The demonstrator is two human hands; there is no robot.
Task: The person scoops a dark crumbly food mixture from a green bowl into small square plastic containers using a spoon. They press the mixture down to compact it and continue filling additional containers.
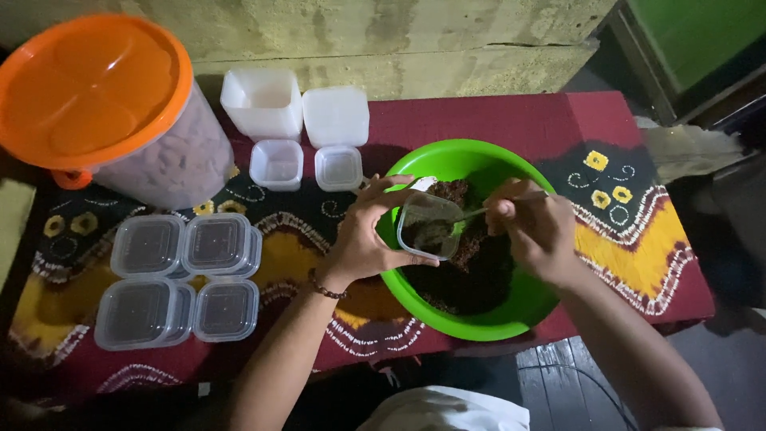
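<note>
The left hand (pixel 363 239) holds a small clear plastic container (pixel 428 226) tilted over a green bowl (pixel 511 307), its fingers (pixel 391 185) clamped around the container's rim and sides, thumb below and the others curling over the top. The container already has some dark crumbly matter in it. The right hand (pixel 538 227) has its fingers closed together on the handle of a spoon (pixel 471 214), whose tip reaches into the mouth of the container. Both hands hover above the bowl, which sits near the front edge of the table (pixel 495 120), toward its right half, and is partly filled with the same dark brown mixture (pixel 479 275).

The table is covered by a dark red cloth (pixel 638 255) patterned in yellow, black and white. On the left part of the table, near the front edge, four small lidded clear containers (pixel 183 279) are grouped in a square, touching one another, some stacked on others. Toward the back edge, two small open clear tubs (pixel 307 166) stand side by side, just behind the left hand. Behind them, against the back edge, stand two taller white square containers (pixel 295 112), also side by side. At the back left corner stands a large round jar with an orange lid (pixel 92 84), its clear wall showing pale contents. A beaded bracelet (pixel 323 286) circles the left wrist.
</note>
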